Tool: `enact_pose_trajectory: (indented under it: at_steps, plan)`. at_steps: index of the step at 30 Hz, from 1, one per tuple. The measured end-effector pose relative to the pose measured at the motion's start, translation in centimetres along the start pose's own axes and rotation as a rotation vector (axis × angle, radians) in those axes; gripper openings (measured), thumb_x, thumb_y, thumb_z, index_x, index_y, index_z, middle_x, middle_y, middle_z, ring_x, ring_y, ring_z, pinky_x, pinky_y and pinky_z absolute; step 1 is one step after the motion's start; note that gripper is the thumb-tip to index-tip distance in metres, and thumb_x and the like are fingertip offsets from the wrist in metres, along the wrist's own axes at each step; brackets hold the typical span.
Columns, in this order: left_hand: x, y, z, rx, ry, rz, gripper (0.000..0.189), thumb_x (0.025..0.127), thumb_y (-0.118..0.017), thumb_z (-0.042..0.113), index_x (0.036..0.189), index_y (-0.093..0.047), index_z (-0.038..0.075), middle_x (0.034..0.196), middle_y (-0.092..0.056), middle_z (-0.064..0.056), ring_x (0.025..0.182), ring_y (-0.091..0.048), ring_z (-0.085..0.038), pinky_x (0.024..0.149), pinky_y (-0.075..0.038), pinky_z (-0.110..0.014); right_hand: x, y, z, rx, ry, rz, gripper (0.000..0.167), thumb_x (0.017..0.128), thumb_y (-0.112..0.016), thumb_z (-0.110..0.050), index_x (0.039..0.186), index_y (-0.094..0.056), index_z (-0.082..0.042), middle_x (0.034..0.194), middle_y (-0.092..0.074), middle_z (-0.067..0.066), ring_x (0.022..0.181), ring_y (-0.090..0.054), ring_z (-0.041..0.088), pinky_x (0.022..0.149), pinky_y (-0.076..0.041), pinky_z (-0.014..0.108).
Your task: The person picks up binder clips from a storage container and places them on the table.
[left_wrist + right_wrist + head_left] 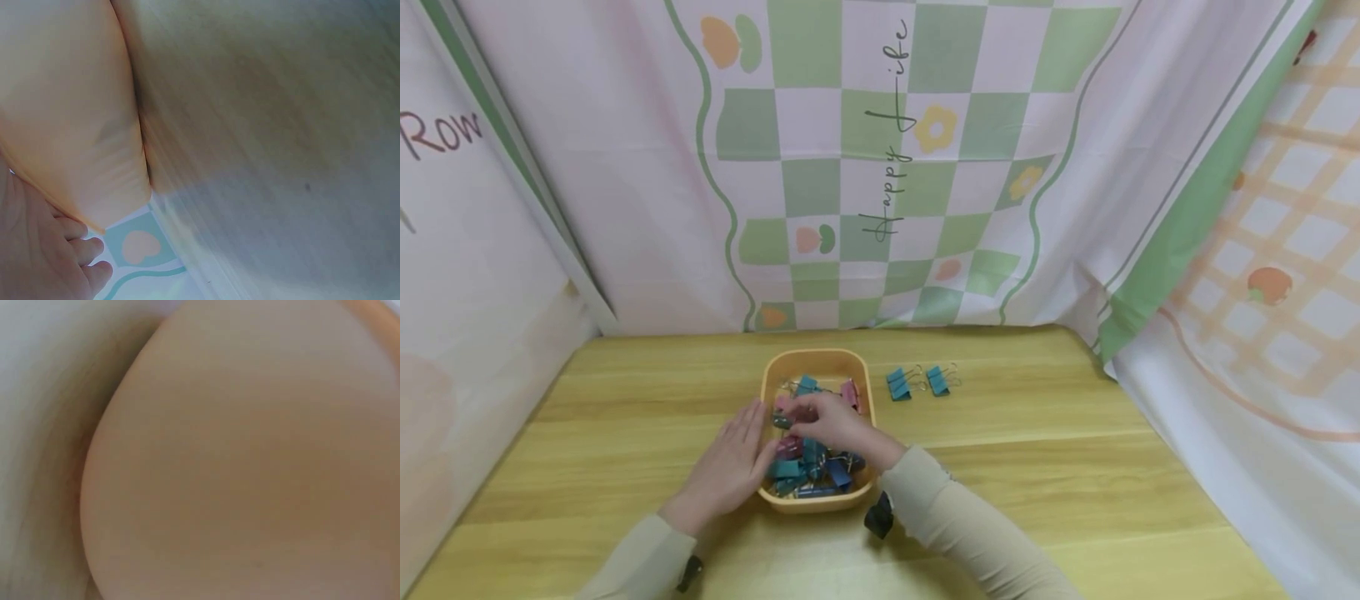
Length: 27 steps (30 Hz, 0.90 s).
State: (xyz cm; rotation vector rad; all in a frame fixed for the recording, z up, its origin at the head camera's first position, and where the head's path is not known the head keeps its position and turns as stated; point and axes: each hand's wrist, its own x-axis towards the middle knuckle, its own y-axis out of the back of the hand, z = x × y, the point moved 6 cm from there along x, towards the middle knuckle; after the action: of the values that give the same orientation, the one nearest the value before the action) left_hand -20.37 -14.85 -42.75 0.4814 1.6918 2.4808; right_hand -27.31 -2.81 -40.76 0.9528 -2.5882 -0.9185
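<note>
An orange plastic basket (820,506) on the table holds a jumble of binder clips in teal, blue (838,473), pink (850,393) and dark red. My left hand (730,461) rests against the basket's left rim with its fingers extended; the left wrist view shows those fingers over the edge, beside the basket's outer wall (69,112). Inside the basket is my right hand (833,425), fingers bent, thumb and fingertips around a dark green binder clip (782,420). Whether they pinch it is unclear. The basket wall (244,456) fills most of the right wrist view.
Right of the basket, two teal binder clips (898,385) (937,381) lie side by side on the wooden table (1037,442). A patterned curtain (880,167) hangs behind the table, with more cloth at both sides.
</note>
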Motion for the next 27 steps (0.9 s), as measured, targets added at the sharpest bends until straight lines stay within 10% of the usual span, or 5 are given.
enact_pose_trajectory:
  at_steps: [27]
  plan:
    - [0.0,0.1,0.0,-0.022,0.017,-0.002,0.062,0.099,-0.035,0.033,0.141,-0.020,-0.009,0.147,-0.018,-0.024,0.133,-0.020,-0.039,0.107,-0.018,-0.050,-0.8,4.4,0.4,0.212,-0.017,0.299,0.020,0.082,-0.056,0.005,0.098,-0.065,-0.003,0.092,-0.067,0.005,0.077,-0.059,0.014,0.066,-0.052,0.029]
